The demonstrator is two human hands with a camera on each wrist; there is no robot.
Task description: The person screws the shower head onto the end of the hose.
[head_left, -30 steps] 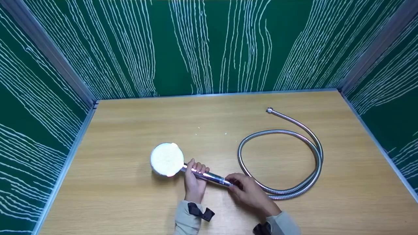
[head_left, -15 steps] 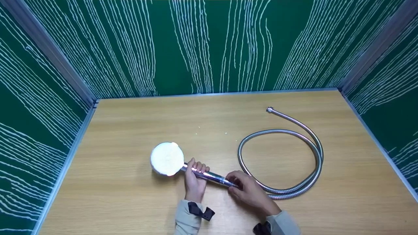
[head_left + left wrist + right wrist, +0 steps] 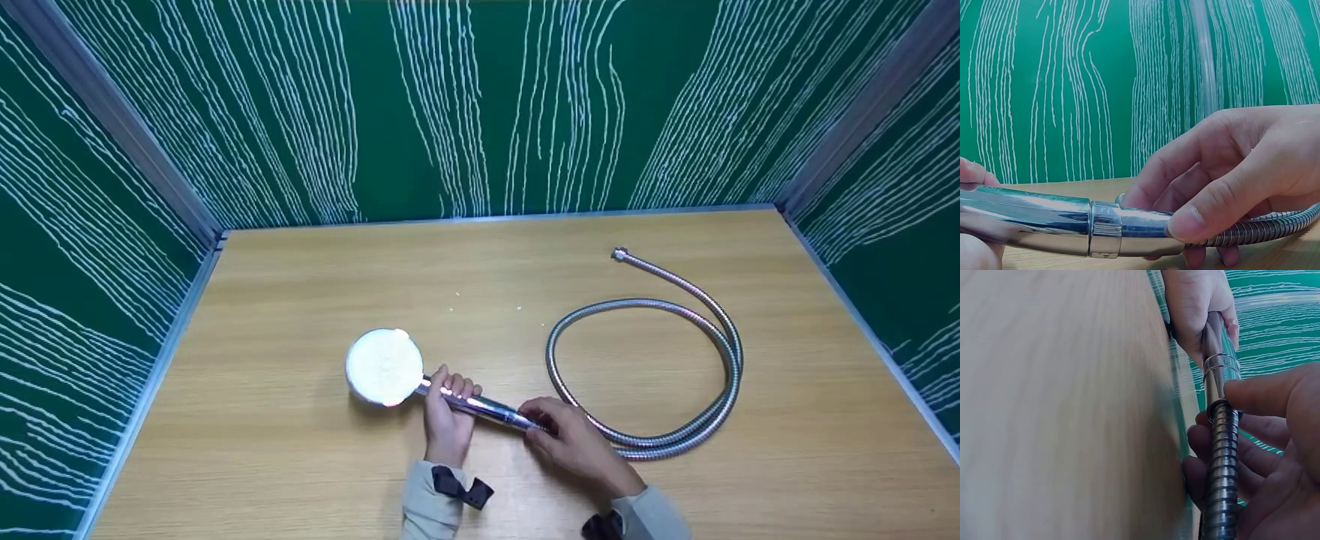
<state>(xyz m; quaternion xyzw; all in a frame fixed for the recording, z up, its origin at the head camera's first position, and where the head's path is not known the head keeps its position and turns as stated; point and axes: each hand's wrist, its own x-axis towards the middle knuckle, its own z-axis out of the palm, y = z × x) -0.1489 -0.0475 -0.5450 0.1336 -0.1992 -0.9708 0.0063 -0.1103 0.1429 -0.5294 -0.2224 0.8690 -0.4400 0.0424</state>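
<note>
A chrome shower head (image 3: 384,367) with a round, brightly lit face is held just above the table. My left hand (image 3: 448,420) grips its handle (image 3: 487,409) below the head. At the handle's lower end sits the smooth, tapered connector (image 3: 1148,230) of a ribbed metal shower hose (image 3: 1222,467). My right hand (image 3: 574,442) pinches this connector, thumb (image 3: 1188,223) on the near side and fingers curled behind and beneath it. In the right wrist view the hose runs back from the connector past the curled fingers. Connector and handle are in line and touching; any thread between them is hidden.
The rest of the hose lies in a loop on the wooden table (image 3: 300,300), to the right. Its free end carries a metal nut (image 3: 619,253) near the back. Green walls (image 3: 495,105) with white wavy lines enclose the table at the back and sides.
The right thumb and fingers have shifted slightly on the connector. Shower head, left hand and looped hose stay in the same place.
</note>
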